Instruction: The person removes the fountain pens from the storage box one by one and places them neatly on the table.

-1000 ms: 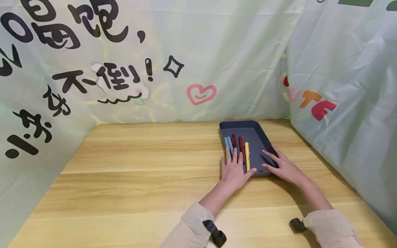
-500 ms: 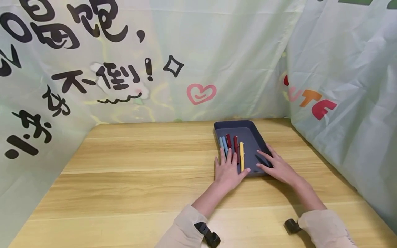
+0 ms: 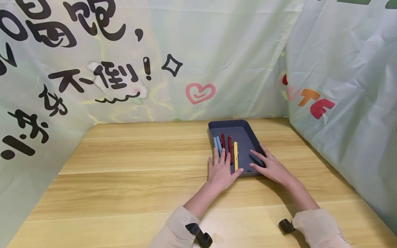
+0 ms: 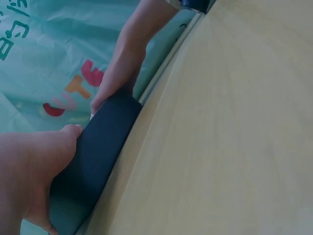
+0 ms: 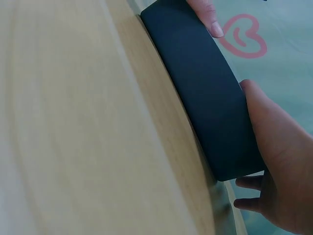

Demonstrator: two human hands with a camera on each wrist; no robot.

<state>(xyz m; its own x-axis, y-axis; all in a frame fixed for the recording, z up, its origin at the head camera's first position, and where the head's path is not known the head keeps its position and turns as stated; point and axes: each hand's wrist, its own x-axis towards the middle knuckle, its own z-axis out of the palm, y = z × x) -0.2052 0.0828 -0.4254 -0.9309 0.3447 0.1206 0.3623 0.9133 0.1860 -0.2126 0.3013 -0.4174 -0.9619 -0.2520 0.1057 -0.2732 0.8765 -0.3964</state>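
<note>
A dark blue-grey rectangular tray lies on the table with pens in its left half. Two light blue pens, two dark red pens and a yellow pen lie side by side lengthwise. My left hand rests spread over the near left corner, middle fingers over the pens, little finger outside the wall, thumb at the near rim. My right hand straddles the near right corner, thumb and a finger reaching inside, other fingers outside. In the right wrist view my right thumb touches the rim.
The wooden table extends left and in front of the tray. A printed curtain stands behind the table, and another printed curtain hangs along its right side. Each sleeve bears a black wrist camera, the left wrist camera and the right.
The tray has slid left across the table, with its pens and both hands moving along with it. The fingers keep the same spread, and the head view has shifted slightly.
</note>
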